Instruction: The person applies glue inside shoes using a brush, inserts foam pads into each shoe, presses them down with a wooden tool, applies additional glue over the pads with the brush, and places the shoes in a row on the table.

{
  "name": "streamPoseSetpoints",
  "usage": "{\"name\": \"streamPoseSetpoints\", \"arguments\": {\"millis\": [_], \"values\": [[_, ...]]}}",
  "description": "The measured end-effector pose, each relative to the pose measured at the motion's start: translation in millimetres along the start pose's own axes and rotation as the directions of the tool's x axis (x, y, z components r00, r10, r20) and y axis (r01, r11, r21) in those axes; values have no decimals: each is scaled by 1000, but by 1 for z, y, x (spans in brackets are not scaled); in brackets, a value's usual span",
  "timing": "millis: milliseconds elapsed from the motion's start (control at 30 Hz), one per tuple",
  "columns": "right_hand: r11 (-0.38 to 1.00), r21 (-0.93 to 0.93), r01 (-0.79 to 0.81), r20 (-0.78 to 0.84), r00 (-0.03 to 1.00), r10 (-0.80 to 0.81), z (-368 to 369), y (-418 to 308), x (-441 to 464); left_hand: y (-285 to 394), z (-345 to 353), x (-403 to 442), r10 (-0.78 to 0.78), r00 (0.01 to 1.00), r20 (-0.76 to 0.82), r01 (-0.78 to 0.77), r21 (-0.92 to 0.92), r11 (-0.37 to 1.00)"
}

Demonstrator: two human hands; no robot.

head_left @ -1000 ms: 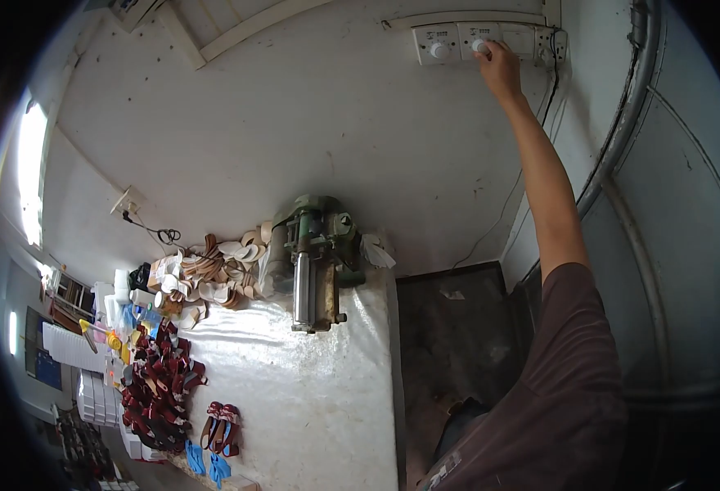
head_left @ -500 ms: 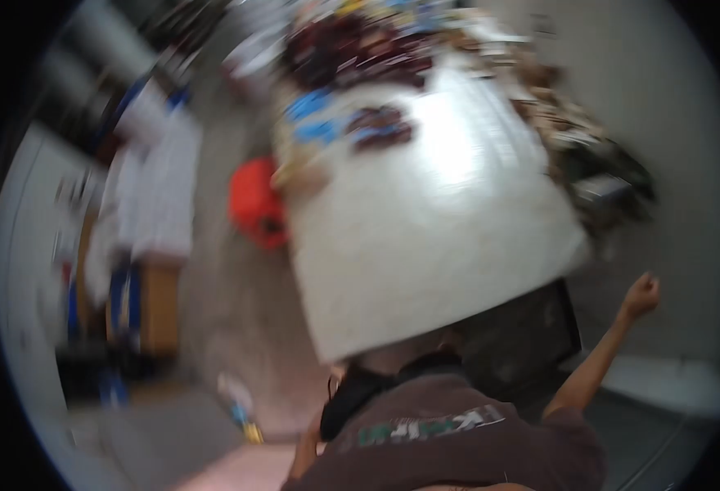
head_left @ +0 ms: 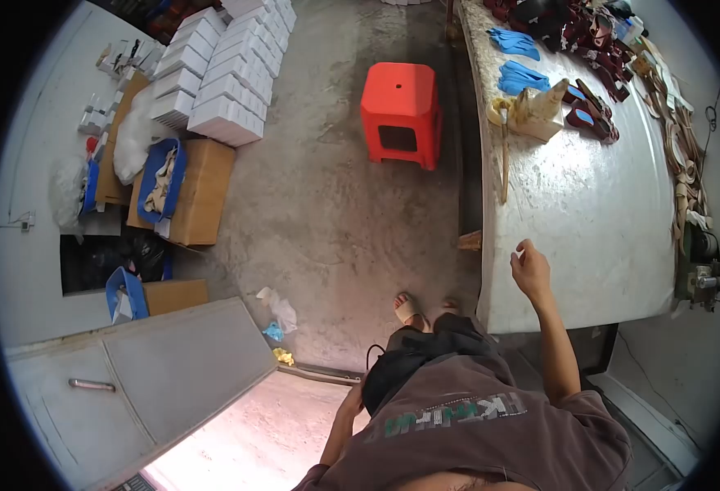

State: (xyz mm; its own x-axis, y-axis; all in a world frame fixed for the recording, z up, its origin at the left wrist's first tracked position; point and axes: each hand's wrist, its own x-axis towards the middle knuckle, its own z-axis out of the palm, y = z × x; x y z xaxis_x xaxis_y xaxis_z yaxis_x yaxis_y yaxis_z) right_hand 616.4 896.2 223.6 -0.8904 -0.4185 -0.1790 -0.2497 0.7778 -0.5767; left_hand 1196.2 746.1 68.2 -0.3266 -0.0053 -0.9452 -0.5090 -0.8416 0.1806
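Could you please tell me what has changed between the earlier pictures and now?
The right hand has let go of the wall knob and come down, empty, over the near end of the table. The view has swung towards the floor, showing the red stool. The sandals and blue gloves stay on the table.

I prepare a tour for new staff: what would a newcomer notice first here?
Probably the red stool on the floor, left of the table. Next, the stacked white boxes at upper left, and the person's right hand, seen against the table's near end.
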Motion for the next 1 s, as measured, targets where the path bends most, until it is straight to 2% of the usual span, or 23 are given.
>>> {"name": "streamPoseSetpoints", "arguments": {"millis": [33,100,133,200,233,333,367,433,467,533,567,633,667,767,800,833,900,933,1000], "values": [[1000,-6,-8,-6,1000,8,4,1,5,15,-2,4,-6,1000,5,6,-27,1000],[987,-159,-12,29,999,17,20,21,6,51,-10,15,-22,1000,15,23,-58,998],[989,-145,-40,20,999,43,27,29,5,73,-15,19,-30,999,18,31,-63,998],[958,-162,-238,62,966,251,38,44,1,123,-21,29,-46,999,11,46,-32,998],[951,-146,-271,50,958,281,42,47,1,153,-20,37,-50,999,1,50,-1,999],[866,-163,-472,184,848,497,51,61,28,249,-4,61,-49,999,-24,51,86,995],[860,-141,-490,176,843,509,58,77,42,285,6,72,-45,999,-31,48,111,993],[741,-217,-636,-36,764,645,76,113,74,360,28,96,-27,997,-66,37,162,986],[732,-191,-654,-31,750,661,76,113,90,400,45,107,-17,996,-91,35,194,980],[638,-187,-747,-225,665,712,70,115,123,482,91,132,-1,993,-115,32,268,963],[611,-167,-774,-219,633,742,70,106,134,521,122,136,16,996,-87,14,340,940],[500,186,-846,46,516,855,50,95,160,593,202,125,59,997,59,-81,514,854],[482,202,-853,39,499,866,45,94,161,628,245,115,83,985,149,-156,586,795],[299,437,-848,34,348,937,52,88,169,710,338,91,54,980,191,-172,687,706],[157,544,-824,105,252,962,52,93,168,739,354,95,51,973,227,-207,744,635],[127,573,-809,121,237,964,47,94,170,760,375,97,51,972,229,-214,771,600],[-22,615,-788,221,146,964,35,87,173,809,419,102,59,973,222,-227,892,391],[-74,650,-757,249,120,961,30,77,177,834,428,121,33,981,189,-188,915,358],[-40,644,-764,156,80,984,19,64,182,876,479,138,-26,986,165,-154,960,235]]}}
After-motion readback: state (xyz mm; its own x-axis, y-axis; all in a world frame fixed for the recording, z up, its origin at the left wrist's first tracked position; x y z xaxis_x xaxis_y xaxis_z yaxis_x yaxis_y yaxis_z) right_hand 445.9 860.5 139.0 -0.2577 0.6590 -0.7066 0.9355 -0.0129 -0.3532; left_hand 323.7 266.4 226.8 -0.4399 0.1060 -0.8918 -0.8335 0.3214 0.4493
